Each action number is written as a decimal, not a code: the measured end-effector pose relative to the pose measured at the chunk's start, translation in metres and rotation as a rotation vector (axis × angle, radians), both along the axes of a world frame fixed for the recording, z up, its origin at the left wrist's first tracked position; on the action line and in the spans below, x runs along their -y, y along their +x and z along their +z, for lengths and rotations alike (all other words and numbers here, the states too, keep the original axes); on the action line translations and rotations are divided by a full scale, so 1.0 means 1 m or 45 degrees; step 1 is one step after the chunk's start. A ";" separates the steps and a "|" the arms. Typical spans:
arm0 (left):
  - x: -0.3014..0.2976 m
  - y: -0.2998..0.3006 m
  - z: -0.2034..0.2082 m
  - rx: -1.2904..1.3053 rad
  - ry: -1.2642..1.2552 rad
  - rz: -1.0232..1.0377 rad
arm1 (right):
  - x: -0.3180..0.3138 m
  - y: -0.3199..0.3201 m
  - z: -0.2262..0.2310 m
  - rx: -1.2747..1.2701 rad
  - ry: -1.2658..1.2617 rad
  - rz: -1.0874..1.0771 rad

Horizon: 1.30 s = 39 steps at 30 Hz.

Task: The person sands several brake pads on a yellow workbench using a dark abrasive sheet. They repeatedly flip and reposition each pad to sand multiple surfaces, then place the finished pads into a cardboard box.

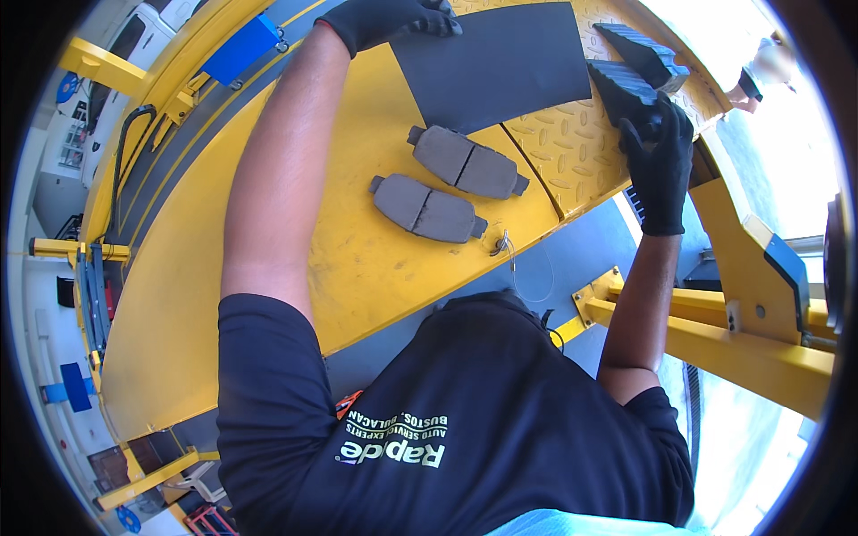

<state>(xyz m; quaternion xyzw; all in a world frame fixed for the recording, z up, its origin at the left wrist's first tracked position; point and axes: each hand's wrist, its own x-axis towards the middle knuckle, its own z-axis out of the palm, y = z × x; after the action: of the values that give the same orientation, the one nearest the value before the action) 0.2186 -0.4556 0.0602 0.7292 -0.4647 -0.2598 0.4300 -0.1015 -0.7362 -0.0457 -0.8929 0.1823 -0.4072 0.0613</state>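
Observation:
A dark grey, flat rectangular sheet point(500, 67) lies across the yellow platform at the top of the view. My left hand point(389, 22), in a black glove, reaches to its upper left corner, with the fingers stretched over the sheet; the frame's upper edge cuts part of this hand off. My right hand point(660, 170), also gloved in black, is raised beside two dark ribbed wedge blocks. Its thumb and fingers are apart, close to the nearer wedge block point(626, 85). Two brake pads, an upper one point(469, 163) and a lower one point(424, 210), lie with their grooved faces up between my arms.
The yellow platform point(357, 277) has a tread-plate section point(572, 147) on the right. A thin wire cable loop point(511, 255) hangs at its near edge. Yellow lift beams point(733, 344) stand at right. A blue wheeled cart point(241, 49) is far left; another person point(760, 76) is far right.

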 end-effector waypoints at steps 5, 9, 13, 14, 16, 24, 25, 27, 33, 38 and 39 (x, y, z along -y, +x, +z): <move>-0.010 -0.014 0.022 0.136 -0.065 0.211 | -0.034 -0.013 0.026 0.096 -0.392 -0.261; -0.058 -0.045 0.050 0.299 -0.207 0.476 | -0.086 -0.012 0.039 0.177 0.270 0.699; -0.141 -0.031 0.020 0.224 -0.293 0.686 | -0.113 -0.014 0.023 -0.252 0.236 0.984; -0.174 -0.040 0.010 0.183 -0.413 0.732 | -0.115 -0.011 0.015 -0.314 0.217 1.013; -0.194 -0.095 0.015 0.160 -0.493 0.849 | -0.109 -0.010 0.008 -0.316 0.250 1.021; -0.293 -0.284 -0.052 -0.095 -0.340 1.586 | -0.110 -0.002 0.002 -0.288 0.154 1.078; -0.292 -0.296 -0.067 -0.004 -0.210 1.603 | -0.110 -0.001 0.000 -0.276 0.140 1.074; -0.285 -0.314 -0.082 0.122 0.020 1.609 | -0.111 0.001 -0.002 -0.256 0.114 1.075; -0.248 -0.336 -0.060 0.440 0.628 1.554 | -0.113 -0.002 -0.007 -0.191 0.116 1.063; -0.264 -0.343 -0.055 0.651 0.593 1.696 | -0.119 -0.026 -0.007 -0.024 0.464 1.145; -0.269 -0.340 -0.053 0.672 0.514 1.645 | -0.124 -0.033 -0.003 -0.029 0.503 1.136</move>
<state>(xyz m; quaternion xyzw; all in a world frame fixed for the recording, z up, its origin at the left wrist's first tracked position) -0.1217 -0.1862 0.0069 0.9616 0.0274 0.1499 0.2284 -0.1341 -0.6119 -0.0488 -0.8595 -0.1437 -0.2891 0.3963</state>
